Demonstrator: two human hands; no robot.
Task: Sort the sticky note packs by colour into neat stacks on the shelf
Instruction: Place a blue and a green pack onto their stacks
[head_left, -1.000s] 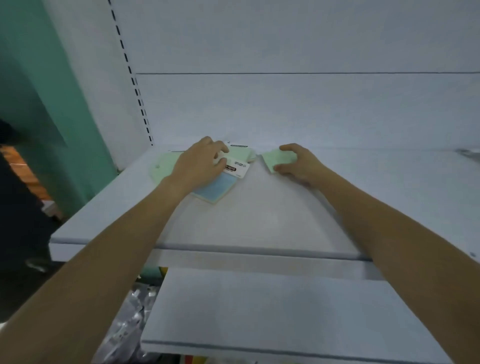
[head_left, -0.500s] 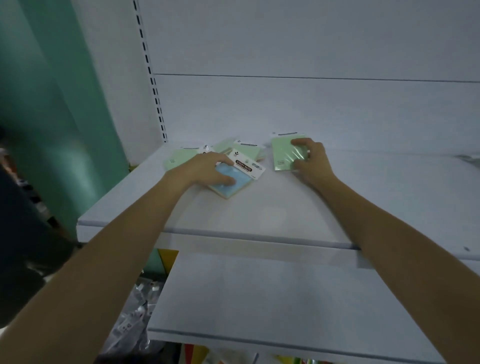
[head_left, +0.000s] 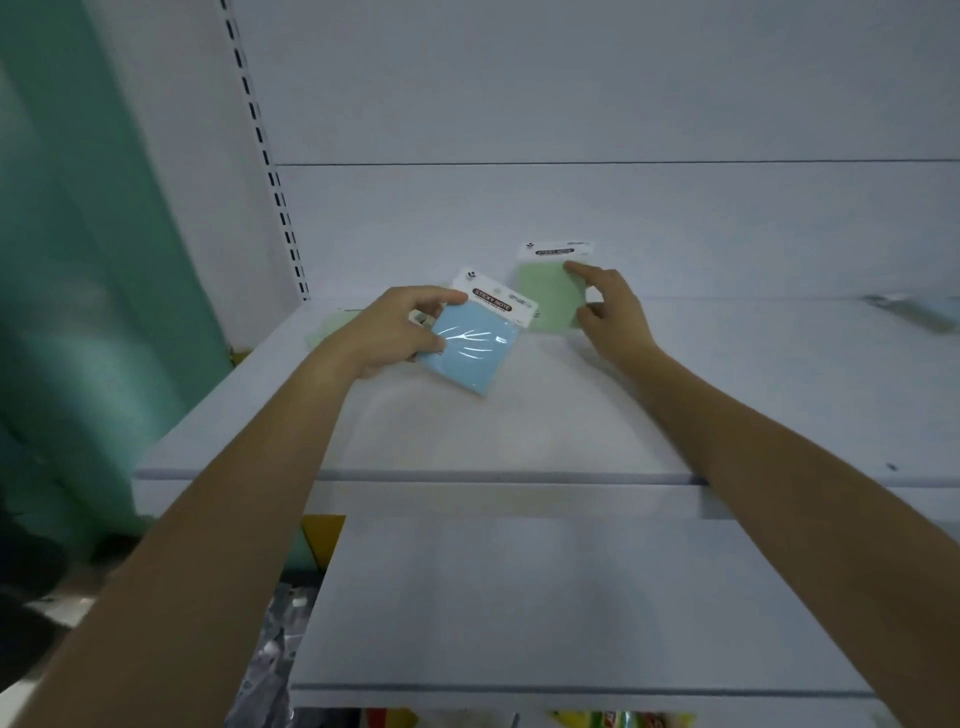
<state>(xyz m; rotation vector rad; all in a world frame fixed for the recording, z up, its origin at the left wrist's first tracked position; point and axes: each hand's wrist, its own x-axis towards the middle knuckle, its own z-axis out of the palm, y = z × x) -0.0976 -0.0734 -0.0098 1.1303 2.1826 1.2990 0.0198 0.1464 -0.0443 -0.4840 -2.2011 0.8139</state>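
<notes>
The left hand (head_left: 395, 327) grips a blue pack (head_left: 470, 345) by its left edge, thumb on the face and fingers curled behind, holding it tilted just above the shelf (head_left: 519, 431). The right hand (head_left: 613, 312) pinches a green pack (head_left: 548, 296), forefinger on the face and thumb at the lower corner. This pack stands nearly upright, just right of the blue pack and behind it.

The step looks like splitting the two colours. To do it well, each pack should go down flat with its header card facing the same way and its edges squared. The green one probably belongs with the second green pack (head_left: 332, 325), which lies flat to the left of the blue pack, half hidden by the left wrist. The glossy wrap may slide, so a firm grip helps.

Below the blue pack juts a lower shelf (head_left: 545, 597). Behind it rises a pale back panel (head_left: 571, 208), with a slotted rail (head_left: 270, 171) and a teal wall (head_left: 78, 260) off to its left.
</notes>
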